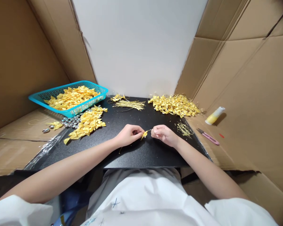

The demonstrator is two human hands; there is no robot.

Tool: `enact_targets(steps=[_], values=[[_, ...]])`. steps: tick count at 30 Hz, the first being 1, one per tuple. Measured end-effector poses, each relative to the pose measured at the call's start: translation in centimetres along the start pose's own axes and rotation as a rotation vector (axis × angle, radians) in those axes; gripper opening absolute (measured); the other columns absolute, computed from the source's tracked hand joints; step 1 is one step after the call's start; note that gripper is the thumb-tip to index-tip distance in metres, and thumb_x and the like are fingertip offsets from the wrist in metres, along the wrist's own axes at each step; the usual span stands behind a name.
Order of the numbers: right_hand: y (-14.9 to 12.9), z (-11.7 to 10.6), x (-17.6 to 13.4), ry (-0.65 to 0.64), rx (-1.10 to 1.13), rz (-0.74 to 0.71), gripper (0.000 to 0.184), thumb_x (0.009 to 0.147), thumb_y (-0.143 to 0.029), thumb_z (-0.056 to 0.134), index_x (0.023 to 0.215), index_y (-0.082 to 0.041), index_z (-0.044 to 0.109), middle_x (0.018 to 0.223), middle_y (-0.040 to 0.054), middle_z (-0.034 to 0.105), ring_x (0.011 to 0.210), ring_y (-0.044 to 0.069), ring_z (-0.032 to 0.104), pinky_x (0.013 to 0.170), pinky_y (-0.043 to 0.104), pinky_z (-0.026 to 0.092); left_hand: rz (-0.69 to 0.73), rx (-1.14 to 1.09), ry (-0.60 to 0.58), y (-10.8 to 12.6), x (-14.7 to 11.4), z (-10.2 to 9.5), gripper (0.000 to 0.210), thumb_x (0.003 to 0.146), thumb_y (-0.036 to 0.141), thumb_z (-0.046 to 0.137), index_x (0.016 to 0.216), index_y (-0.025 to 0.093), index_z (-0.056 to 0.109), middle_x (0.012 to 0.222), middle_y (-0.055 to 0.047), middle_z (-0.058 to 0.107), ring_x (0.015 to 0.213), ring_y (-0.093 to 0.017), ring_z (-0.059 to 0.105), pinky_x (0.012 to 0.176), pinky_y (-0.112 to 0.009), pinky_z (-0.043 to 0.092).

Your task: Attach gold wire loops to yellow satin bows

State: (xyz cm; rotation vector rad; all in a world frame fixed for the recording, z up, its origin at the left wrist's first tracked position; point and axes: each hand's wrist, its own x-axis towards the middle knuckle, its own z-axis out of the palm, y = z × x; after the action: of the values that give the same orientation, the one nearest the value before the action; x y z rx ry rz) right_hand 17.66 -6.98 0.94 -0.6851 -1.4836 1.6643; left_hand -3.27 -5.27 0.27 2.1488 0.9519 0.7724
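Over the middle of the black tabletop, my left hand (130, 136) pinches a small yellow ribbon flower (144, 135) between thumb and fingertips. A thin gold cord (149, 130) runs from the flower to my right hand (163, 135), whose fingers are curled shut on it. The cord looks taut across the short gap between the hands. Its end inside my right fingers is hidden. Beyond my hands lies a bundle of cut gold cords (130, 104). To the left is a loose heap of yellow ribbon flowers (91, 121).
A blue basket (68, 113) of yellow flowers stands at the left, with silver beads (72, 121) beside it. Flowers with cords (174, 105) are piled at the back right. Cord scraps (184, 130), pink-handled snips (208, 137) and a thread cone (214, 116) lie right. Cardboard walls (257, 84) enclose the table.
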Motion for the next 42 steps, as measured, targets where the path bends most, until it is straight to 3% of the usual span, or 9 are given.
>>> enact_targets(steps=[9,18,26,29,32,34,37,39,42], values=[[0.5,-0.5,0.4,0.143,0.007,0.008,0.024,0.068,-0.027,0.057,0.048,-0.019,0.046,0.047,-0.005,0.039,0.048,0.008,0.033,0.054,0.026,0.025,-0.023,-0.109,0.035,-0.3,-0.1,0.0,0.034,0.084,0.031,0.052,0.112,0.012,0.059,0.062,0.003,0.06,0.056,-0.012,0.053,0.057,-0.021,0.041],[0.5,-0.4,0.6,0.217,-0.111,0.031,0.024,0.067,-0.031,0.055,0.048,-0.02,0.044,0.048,-0.0055,0.04,0.048,0.009,0.035,0.053,0.026,0.029,-0.012,-0.129,0.006,-0.6,-0.1,0.0,0.03,0.086,0.027,0.049,0.11,0.013,0.059,0.063,0.002,0.062,0.058,-0.012,0.055,0.058,-0.022,0.041],[1.0,0.0,0.6,0.215,-0.4,0.03,0.021,0.067,-0.028,0.064,0.051,-0.016,0.056,0.048,-0.0049,0.048,0.049,0.009,0.039,0.053,0.025,0.028,0.055,-0.145,-0.012,-0.1,-0.4,-0.2,0.029,0.087,0.024,0.049,0.112,0.014,0.058,0.066,0.002,0.063,0.062,-0.013,0.058,0.061,-0.023,0.043],[1.1,0.0,0.4,0.293,-0.533,-0.045,0.025,0.073,-0.032,0.062,0.055,-0.017,0.055,0.05,-0.0051,0.046,0.05,0.009,0.038,0.053,0.025,0.029,0.088,-0.152,0.015,0.0,-0.5,-0.2,0.028,0.087,0.025,0.05,0.112,0.014,0.058,0.067,0.002,0.061,0.061,-0.012,0.057,0.061,-0.023,0.043],[1.1,-0.1,0.3,0.437,-0.704,-0.217,0.015,0.077,-0.029,0.06,0.067,-0.018,0.06,0.062,-0.0028,0.054,0.058,0.012,0.044,0.058,0.026,0.035,0.124,-0.159,0.017,0.0,-0.5,-0.2,0.027,0.089,0.026,0.049,0.111,0.014,0.057,0.067,0.002,0.062,0.061,-0.012,0.056,0.061,-0.022,0.044],[1.2,0.0,0.2,0.412,-0.799,-0.301,0.008,0.078,-0.025,0.062,0.082,-0.019,0.065,0.075,0.0001,0.062,0.069,0.014,0.051,0.066,0.027,0.04,0.15,-0.163,0.002,0.2,-0.5,-0.2,0.026,0.09,0.028,0.049,0.111,0.014,0.057,0.068,0.001,0.063,0.062,-0.012,0.057,0.062,-0.023,0.044],[1.6,0.3,0.2,0.236,-0.873,-0.299,0.018,0.079,-0.025,0.064,0.096,-0.019,0.068,0.088,0.0029,0.068,0.078,0.016,0.057,0.074,0.029,0.044,0.186,-0.164,-0.028,0.5,-0.6,-0.1,0.025,0.091,0.03,0.05,0.109,0.014,0.057,0.072,-0.001,0.067,0.067,-0.013,0.061,0.067,-0.024,0.046],[1.8,0.6,0.2,0.166,-0.907,-0.277,0.014,0.08,-0.025,0.065,0.091,-0.018,0.069,0.083,0.003,0.069,0.074,0.016,0.058,0.073,0.029,0.045,0.194,-0.159,-0.042,0.7,-0.6,-0.1,0.026,0.092,0.032,0.05,0.11,0.014,0.057,0.074,-0.003,0.069,0.07,-0.014,0.062,0.07,-0.025,0.046],[1.9,0.8,0.3,0.184,-0.937,-0.29,0.007,0.078,-0.022,0.065,0.079,-0.017,0.07,0.073,0.0016,0.068,0.068,0.014,0.058,0.069,0.028,0.044,0.2,-0.153,-0.043,0.6,-0.6,-0.1,0.025,0.092,0.033,0.05,0.108,0.014,0.057,0.075,-0.004,0.07,0.069,-0.014,0.062,0.068,-0.025,0.046]])
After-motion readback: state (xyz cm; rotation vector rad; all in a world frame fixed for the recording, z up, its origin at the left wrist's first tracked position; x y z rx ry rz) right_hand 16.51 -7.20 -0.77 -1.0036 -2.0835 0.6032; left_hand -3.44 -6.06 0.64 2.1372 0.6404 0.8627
